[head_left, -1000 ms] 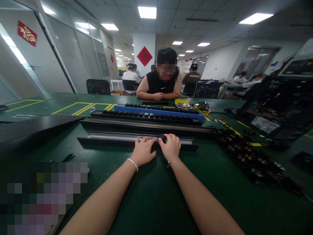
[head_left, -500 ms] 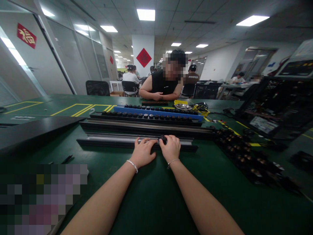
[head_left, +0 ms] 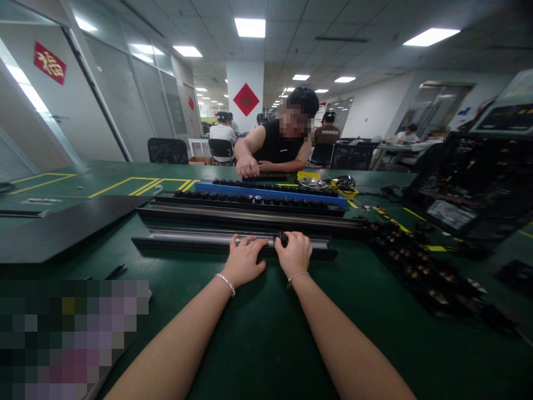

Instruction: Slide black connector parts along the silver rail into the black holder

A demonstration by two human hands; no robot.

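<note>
A long black channel rail [head_left: 183,243] with a shiny grey inside lies crosswise in front of me on the green table. My left hand [head_left: 245,258] grips it right of its middle, fingers hooked over the near wall into the channel. Just to the right, my right hand [head_left: 295,253] pinches a small round black part [head_left: 283,239] at the channel. The fingers hide much of this part, so I cannot tell whether it is seated in the rail. The two hands are close together but apart.
Behind lie another long rail [head_left: 250,215], a rail with a row of black parts [head_left: 216,196] and a blue rail [head_left: 270,191]. A heap of black parts [head_left: 416,261] is at right, a black panel [head_left: 62,228] at left. A co-worker [head_left: 283,139] sits opposite.
My right hand has slid slightly right with the black part, widening the gap to my left hand. The co-worker's arm has lifted from the other and reaches to a dark strip on the table.
</note>
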